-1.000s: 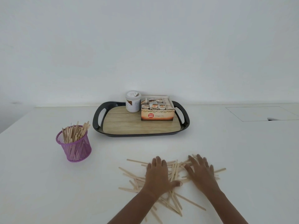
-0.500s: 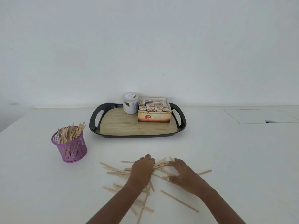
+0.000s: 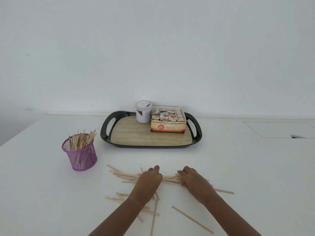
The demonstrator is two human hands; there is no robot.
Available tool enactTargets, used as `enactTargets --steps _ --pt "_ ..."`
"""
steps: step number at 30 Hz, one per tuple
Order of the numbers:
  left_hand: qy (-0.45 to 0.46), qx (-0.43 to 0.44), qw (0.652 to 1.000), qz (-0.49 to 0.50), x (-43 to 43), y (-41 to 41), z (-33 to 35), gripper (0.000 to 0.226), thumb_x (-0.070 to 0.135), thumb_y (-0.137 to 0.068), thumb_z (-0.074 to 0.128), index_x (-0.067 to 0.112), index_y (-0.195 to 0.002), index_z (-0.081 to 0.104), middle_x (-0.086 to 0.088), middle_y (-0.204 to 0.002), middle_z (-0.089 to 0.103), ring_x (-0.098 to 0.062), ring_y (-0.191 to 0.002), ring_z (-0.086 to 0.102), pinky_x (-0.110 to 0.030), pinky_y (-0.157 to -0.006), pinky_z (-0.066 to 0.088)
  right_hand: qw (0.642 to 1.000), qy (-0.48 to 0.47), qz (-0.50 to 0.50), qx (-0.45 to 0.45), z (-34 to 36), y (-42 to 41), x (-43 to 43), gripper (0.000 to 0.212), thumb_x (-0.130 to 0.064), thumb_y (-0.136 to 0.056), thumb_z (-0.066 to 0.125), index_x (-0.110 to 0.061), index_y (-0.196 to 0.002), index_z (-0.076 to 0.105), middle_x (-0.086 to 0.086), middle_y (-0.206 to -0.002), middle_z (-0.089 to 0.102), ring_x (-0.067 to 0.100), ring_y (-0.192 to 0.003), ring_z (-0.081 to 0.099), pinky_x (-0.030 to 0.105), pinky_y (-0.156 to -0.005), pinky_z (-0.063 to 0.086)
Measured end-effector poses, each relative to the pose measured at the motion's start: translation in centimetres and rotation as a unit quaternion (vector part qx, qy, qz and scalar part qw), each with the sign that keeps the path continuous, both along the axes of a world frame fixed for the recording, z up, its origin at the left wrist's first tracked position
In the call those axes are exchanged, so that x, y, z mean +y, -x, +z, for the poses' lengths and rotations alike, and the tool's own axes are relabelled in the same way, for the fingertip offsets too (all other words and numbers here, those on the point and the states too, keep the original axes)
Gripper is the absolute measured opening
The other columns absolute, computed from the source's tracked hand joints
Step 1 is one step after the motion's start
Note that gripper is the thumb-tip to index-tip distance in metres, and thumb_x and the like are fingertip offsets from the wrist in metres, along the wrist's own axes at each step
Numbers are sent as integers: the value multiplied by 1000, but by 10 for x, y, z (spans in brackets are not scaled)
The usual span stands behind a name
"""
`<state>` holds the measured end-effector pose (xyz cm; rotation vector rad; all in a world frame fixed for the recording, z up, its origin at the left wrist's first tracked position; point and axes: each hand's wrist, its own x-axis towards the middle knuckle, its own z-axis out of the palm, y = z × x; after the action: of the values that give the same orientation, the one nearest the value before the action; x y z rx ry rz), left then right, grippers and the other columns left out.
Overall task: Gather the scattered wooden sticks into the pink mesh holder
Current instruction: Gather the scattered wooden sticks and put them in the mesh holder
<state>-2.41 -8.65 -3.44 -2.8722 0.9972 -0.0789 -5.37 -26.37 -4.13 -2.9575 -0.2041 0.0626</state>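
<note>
Left hand: knuckles up on the near middle of the white table, fingers curled closed around the left part of a bundle of wooden sticks.
Right hand: just right of the left hand, fingers curled down and closed on the right end of the same bundle.
Bundle and fingers: the sticks run left to right, passing under both sets of knuckles; a short stretch shows bare in the gap between the hands, and loose ends fan out to the left past the left hand.
Loose sticks: several lie apart from the bundle on the near side, under and beside the left forearm; one long stick lies slanted at near right, and one juts out to the right past the right wrist.
Stick looks: thin, flat, pale bare wood, all alike in shape.
Pink mesh holder: upright at left, well apart from both hands, already packed with sticks that stand and lean out above its rim.
Tray: dark, with handles and a wood-pattern floor, on the far side, carrying a white tub and a box of tea bags side by side.
</note>
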Motion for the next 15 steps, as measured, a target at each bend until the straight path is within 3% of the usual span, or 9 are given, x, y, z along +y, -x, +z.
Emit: enactTargets --steps 2,3,4,6,8,15 --pt "-16 -16 1000 9 4 4 12 39 3 -35 84 18 -65 65 3 -80 64 -4 -60 59 -11 -48 46 1000 19 16 -18 -1 -2 -1 24 -12 -95 38 -12 -116 50 5 -117 47 17 -110 46 29 -85 45" --pt "-8 -40 999 9 6 6 15 42 6 -24 86 20 -57 64 5 -72 64 -2 -52 57 -10 -42 43 999 25 23 -24 -1 -3 -1 23 -9 -94 37 -12 -111 52 5 -114 48 17 -106 47 29 -82 46" --pt "-12 -12 1000 18 7 4 14 40 3 -32 84 16 -65 66 0 -79 64 -7 -59 60 -13 -47 45 999 29 30 -30 -2 -4 -2 23 -5 -93 36 -12 -108 53 5 -112 48 17 -104 47 28 -81 46" --pt "2 27 1000 9 7 -1 6 39 -15 -66 62 5 -99 59 -13 -111 54 -21 -91 59 -26 -71 49 997 36 44 -43 -4 -7 -4 26 -3 -93 34 -13 -109 52 3 -113 49 15 -103 47 27 -82 46" --pt "25 12 1000 2 9 -6 2 46 -20 -74 48 6 -112 51 -13 -121 47 -25 -101 54 -32 -81 47 997 34 51 -51 -5 -9 -5 27 -5 -95 33 -13 -113 51 3 -115 49 15 -104 47 28 -85 46" --pt "141 -11 990 20 17 -10 -3 36 -6 -91 40 14 -120 46 -3 -113 58 -18 -98 57 -24 -78 44 996 32 47 -71 -9 -10 -3 26 -7 -96 32 -13 -115 49 2 -117 48 15 -105 46 26 -88 45"
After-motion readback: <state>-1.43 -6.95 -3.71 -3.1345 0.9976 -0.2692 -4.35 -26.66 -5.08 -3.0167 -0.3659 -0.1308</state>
